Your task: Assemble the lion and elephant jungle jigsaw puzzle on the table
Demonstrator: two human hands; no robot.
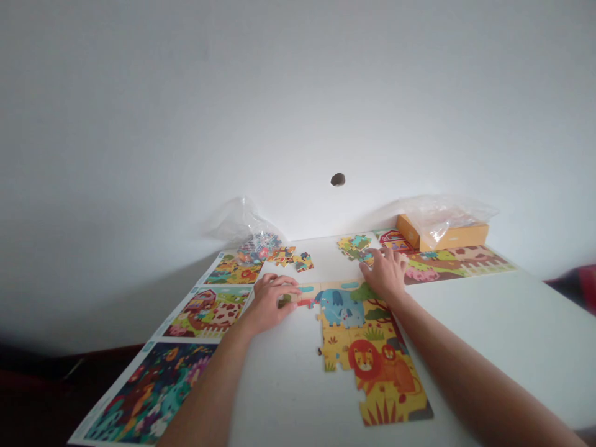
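A partly joined animal jigsaw [367, 354] with a blue elephant and an orange lion lies on the white table [488, 329]. My left hand [272, 301] rests at its upper left corner, fingers curled down on a loose puzzle piece [298, 298]. My right hand [386, 273] lies flat at the jigsaw's upper right edge, fingers stretched out toward a small heap of loose pieces [356, 246].
Three picture sheets [207, 310] line the table's left edge. More loose pieces [291, 257] and a clear plastic bag [246, 233] sit at the back left. An orange box [447, 236] under plastic and a farm picture sheet [447, 261] lie at the back right, against the white wall.
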